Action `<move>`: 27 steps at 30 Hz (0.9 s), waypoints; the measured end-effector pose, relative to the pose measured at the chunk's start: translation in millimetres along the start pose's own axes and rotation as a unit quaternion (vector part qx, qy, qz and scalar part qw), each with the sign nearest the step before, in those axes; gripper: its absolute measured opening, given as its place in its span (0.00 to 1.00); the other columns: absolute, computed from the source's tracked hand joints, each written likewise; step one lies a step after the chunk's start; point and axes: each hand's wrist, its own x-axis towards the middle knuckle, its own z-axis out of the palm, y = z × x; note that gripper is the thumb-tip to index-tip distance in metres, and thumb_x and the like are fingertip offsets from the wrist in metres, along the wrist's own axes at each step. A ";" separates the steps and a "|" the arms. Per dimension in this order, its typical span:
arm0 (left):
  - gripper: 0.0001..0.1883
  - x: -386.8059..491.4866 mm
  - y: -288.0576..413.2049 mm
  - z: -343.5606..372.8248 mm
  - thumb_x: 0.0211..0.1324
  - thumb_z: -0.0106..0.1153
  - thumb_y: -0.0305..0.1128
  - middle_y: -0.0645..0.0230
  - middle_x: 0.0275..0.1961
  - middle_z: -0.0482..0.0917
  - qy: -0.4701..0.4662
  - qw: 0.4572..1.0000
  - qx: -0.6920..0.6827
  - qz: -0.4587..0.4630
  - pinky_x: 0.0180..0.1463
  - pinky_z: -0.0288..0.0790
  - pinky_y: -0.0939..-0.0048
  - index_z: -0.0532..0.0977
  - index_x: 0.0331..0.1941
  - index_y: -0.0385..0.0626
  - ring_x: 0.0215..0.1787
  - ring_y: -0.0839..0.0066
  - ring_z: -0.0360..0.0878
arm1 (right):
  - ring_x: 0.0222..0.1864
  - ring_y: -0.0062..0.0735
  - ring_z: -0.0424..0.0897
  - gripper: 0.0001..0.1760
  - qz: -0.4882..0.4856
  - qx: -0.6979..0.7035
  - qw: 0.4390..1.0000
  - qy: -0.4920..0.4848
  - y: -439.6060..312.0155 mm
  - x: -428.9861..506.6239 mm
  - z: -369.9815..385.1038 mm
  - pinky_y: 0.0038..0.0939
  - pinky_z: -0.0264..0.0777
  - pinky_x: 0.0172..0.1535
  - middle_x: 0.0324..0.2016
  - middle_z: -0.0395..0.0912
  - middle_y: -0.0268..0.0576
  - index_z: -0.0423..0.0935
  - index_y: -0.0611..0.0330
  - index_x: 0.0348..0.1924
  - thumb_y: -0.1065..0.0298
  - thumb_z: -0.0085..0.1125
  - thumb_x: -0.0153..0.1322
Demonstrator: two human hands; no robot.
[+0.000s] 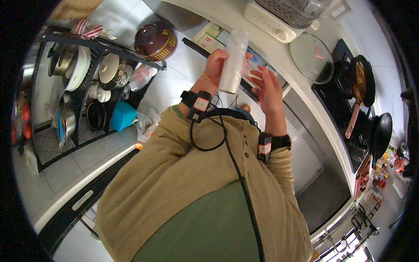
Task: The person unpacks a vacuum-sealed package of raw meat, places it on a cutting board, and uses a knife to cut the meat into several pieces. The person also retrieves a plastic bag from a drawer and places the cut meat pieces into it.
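A roll of clear plastic film or bags (233, 62) stands slantwise above an open drawer, with my left hand (215, 67) closed around its left side, the thumb in front. Close to the roll's right side is my right hand (268, 88), its fingers apart and slightly curled; whether its fingertips touch a loose edge of the plastic cannot be told. Beneath both hands, the open drawer (209, 42) holds several boxes and packets, partly hidden by the roll and the hands.
A glass lid (311, 58) and a cream appliance (268, 21) rest on the counter. Beyond them, a frying pan (364, 82) with a pink handle sits on the black stove. A dark lidded pot (155, 41) stands near a black rack (108, 49) of cookware at the left.
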 end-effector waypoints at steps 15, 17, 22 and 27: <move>0.33 -36.9 6.7 5.8 0.42 0.46 0.34 0.53 0.51 0.71 0.073 0.985 0.101 0.120 0.59 0.62 0.54 0.59 0.58 0.40 0.53 0.56 0.69 | 0.31 0.24 0.77 0.14 -0.253 -0.329 0.910 -0.004 10.7 -11.1 34.9 0.24 0.70 0.36 0.30 0.79 0.44 0.77 0.68 0.40 0.65 0.57 0.66; 0.32 -37.3 6.0 3.5 0.39 0.46 0.35 0.54 0.48 0.72 0.074 0.990 0.058 0.109 0.59 0.63 0.56 0.63 0.54 0.38 0.51 0.59 0.70 | 0.31 0.24 0.77 0.16 -0.254 -0.294 0.921 -0.033 9.8 -11.8 36.5 0.24 0.71 0.36 0.31 0.79 0.44 0.75 0.67 0.44 0.65 0.57 0.67; 0.28 -34.1 4.2 10.9 0.45 0.45 0.34 0.56 0.46 0.72 -0.015 0.988 -0.004 0.154 0.64 0.57 0.54 0.63 0.54 0.40 0.52 0.62 0.70 | 0.31 0.25 0.76 0.24 -0.056 -0.236 0.965 -0.098 15.4 -17.3 37.7 0.25 0.72 0.34 0.36 0.77 0.44 0.67 0.63 0.55 0.66 0.56 0.67; 0.28 -33.4 2.5 22.3 0.53 0.46 0.34 0.56 0.58 0.67 0.035 0.982 0.037 0.179 0.66 0.53 0.52 0.58 0.60 0.45 0.62 0.60 0.62 | 0.32 0.24 0.77 0.24 -0.152 -0.184 0.970 -0.044 20.9 -24.0 35.2 0.24 0.73 0.36 0.40 0.76 0.43 0.65 0.59 0.57 0.66 0.53 0.69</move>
